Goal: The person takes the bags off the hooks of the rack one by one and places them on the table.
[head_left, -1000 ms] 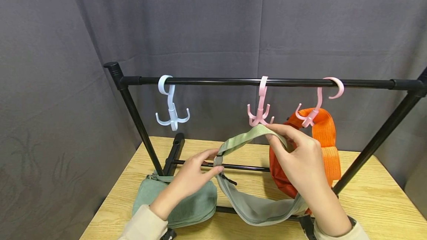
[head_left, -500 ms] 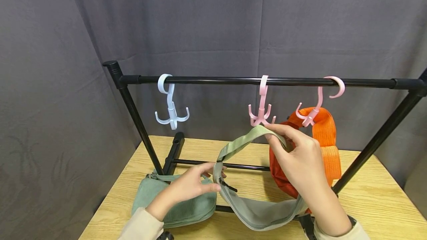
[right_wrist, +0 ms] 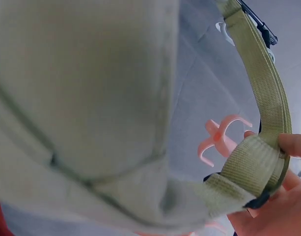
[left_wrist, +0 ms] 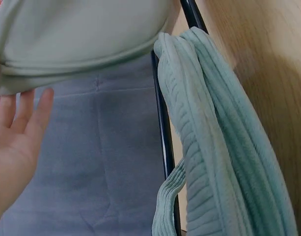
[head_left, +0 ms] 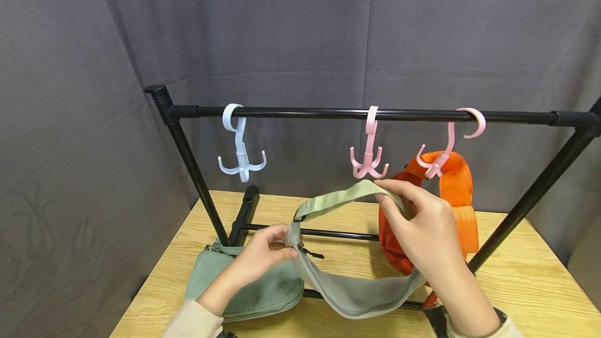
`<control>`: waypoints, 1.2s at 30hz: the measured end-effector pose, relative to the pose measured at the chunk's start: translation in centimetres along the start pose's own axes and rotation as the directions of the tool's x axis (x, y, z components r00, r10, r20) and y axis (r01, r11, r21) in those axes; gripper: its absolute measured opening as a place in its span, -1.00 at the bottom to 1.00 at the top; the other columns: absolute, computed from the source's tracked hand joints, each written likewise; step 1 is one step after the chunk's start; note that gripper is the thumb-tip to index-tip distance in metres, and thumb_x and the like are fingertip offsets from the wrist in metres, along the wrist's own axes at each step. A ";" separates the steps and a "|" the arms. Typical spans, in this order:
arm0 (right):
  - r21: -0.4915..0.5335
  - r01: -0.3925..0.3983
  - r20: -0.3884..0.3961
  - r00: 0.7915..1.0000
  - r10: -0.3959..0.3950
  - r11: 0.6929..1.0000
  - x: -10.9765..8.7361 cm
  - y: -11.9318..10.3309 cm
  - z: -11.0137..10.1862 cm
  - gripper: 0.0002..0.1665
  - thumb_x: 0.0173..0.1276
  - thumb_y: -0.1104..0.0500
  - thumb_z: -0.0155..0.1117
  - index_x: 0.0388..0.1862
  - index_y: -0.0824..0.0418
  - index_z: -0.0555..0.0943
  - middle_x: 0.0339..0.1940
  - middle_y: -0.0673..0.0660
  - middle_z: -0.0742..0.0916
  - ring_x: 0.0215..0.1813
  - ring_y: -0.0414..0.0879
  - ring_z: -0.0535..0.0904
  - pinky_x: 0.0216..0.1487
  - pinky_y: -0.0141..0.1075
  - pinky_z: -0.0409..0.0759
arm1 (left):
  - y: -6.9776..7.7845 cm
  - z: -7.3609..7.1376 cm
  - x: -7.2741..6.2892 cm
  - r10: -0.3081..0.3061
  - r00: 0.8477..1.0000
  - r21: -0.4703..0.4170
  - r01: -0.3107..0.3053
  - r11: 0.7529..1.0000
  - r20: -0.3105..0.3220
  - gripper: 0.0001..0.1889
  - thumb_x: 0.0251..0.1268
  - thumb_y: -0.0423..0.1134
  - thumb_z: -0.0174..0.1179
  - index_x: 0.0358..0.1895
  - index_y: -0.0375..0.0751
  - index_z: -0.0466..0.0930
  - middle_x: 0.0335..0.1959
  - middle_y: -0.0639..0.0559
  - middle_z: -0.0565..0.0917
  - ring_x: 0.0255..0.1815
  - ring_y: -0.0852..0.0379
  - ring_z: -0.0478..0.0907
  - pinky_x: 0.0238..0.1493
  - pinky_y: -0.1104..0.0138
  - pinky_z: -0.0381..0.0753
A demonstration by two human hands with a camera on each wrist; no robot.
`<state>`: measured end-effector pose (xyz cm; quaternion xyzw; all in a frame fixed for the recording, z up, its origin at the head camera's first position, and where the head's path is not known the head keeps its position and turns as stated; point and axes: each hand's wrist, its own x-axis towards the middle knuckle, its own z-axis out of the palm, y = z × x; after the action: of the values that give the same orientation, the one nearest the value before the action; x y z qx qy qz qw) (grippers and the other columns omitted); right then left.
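Partly curled, the left hand (head_left: 263,254) pinches the bag (head_left: 361,295), the right (head_left: 426,223) its strap (head_left: 334,200).

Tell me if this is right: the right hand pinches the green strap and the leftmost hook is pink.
The leftmost hook is light blue, not pink, as the head view shows; the right hand does pinch the green strap.

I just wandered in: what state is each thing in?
grey bag, held up
green strap, unhooked
left hand, pinching grey bag
right hand, pinching green strap
teal bag, resting
orange bag, apparently hanging
blue hook, hanging bare
middle pink hook, hanging bare
right pink hook, tilted
black rack, standing
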<state>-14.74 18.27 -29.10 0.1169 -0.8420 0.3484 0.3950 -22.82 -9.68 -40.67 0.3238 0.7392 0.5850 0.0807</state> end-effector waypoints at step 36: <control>-0.056 0.013 0.045 0.999 -0.010 0.998 -3.8 2.0 1.3 -0.67 0.16 0.29 0.51 -0.09 0.02 0.78 -0.20 -0.04 0.80 -0.32 -0.16 0.64 -0.30 -0.52 0.41 | 2.3 1.1 0.4 0.030 0.855 -0.084 -0.086 0.993 -0.518 -0.65 0.14 -0.39 0.38 -0.03 -0.50 0.60 -0.23 0.24 0.69 -0.15 0.27 0.63 -0.13 0.38 0.63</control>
<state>-13.95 18.60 -33.50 0.1184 -0.8593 0.3196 0.3814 -21.68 -8.31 -38.81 0.1729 0.6921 0.6902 -0.1211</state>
